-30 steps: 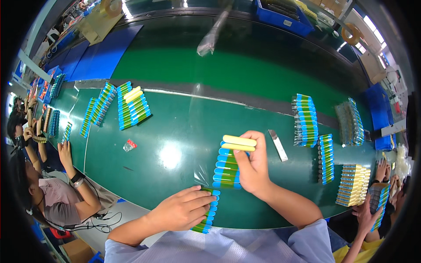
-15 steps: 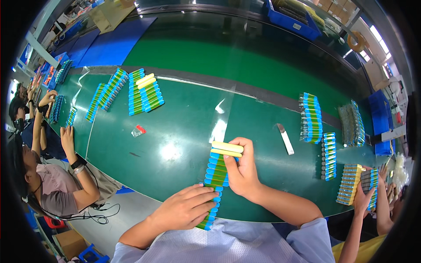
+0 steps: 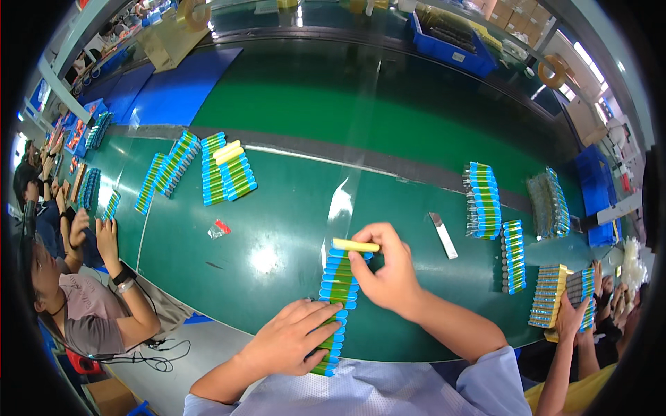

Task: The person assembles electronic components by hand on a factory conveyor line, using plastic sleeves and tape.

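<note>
In front of me a long row of blue-and-green battery-like cylinders [image 3: 340,281] lies on the green table, its near end reaching my shirt. My left hand [image 3: 291,338] rests across the lower part of the row, fingers stretched out and slightly apart, the thumb on the side nearer me. At the row's far end my right hand [image 3: 390,274] is closed in a pinch on a yellow stick [image 3: 355,245]. The stick lies crosswise over the top cylinders. Whether it touches them I cannot tell.
Further rows of cylinders [image 3: 239,173] lie at the left, with yellow sticks on one. A white-handled knife [image 3: 444,236] and more rows [image 3: 483,201] are to the right. A red-and-clear scrap [image 3: 220,229] lies left of centre. Co-workers sit at both sides; one hand [image 3: 570,315] holds a block of cylinders.
Two yellow bars showed at my right hand before; now one shows. My left hand's fingers have spread a little. The whole view has shifted slightly, and a co-worker's hand at the left has moved.
</note>
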### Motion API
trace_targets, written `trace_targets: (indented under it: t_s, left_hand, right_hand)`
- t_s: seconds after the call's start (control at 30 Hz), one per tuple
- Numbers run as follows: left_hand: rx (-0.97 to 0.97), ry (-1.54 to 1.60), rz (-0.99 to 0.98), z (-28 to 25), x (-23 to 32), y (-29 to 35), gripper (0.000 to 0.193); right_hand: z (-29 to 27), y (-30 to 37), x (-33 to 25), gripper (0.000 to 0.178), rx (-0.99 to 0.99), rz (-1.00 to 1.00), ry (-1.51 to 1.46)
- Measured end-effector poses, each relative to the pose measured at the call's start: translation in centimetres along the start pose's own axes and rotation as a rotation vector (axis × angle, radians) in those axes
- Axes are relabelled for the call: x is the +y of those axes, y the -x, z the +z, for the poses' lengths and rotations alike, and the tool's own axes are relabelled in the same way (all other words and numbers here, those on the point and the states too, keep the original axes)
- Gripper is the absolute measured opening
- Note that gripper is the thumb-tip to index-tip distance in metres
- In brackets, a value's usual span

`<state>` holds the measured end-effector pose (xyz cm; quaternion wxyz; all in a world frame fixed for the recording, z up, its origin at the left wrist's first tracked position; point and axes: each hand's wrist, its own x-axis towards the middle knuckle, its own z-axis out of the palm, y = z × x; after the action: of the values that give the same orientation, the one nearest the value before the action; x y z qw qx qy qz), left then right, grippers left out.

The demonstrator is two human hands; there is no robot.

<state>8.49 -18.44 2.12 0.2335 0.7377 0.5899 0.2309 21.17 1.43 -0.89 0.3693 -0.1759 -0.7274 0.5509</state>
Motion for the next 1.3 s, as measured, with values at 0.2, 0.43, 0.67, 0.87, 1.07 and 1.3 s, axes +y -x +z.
trace_targets:
  t_s: [0.2, 0.43, 0.67, 0.87, 1.07, 1.3]
  left_hand:
    - [-0.042, -0.037, 0.012, -0.5, 0.3, -0.4, 0.050]
    - [-0.060, -0.005, -0.087, -0.5, 0.1, 0.3, 0.069]
    - [-0.114, -0.037, -0.069, -0.5, -0.1, -0.7, 0.073]
    - [-0.097, -0.045, -0.088, -0.4, 0.3, -0.4, 0.072]
    - [-0.003, -0.022, -0.133, -1.7, -0.4, 0.7, 0.074]
    - [0.954, 0.790, -0.239, -2.4, -6.9, 1.8, 0.077]
  right_hand:
    - [-1.4, -8.8, 4.3, 0.023, -0.036, -0.210, 1.044]
    - [2.8, -10.9, -0.3, 0.024, 0.019, -0.454, 0.794]
    - [10.5, -14.5, 2.6, 0.039, -0.207, -0.009, 0.704]
    - [17.1, -15.9, 4.5, 0.057, -0.188, -0.081, 0.924]
    - [15.8, -16.9, 3.6, 0.042, -0.419, 0.109, 0.829]
    - [9.6, -10.4, -2.9, 0.031, -0.477, -0.324, 0.231]
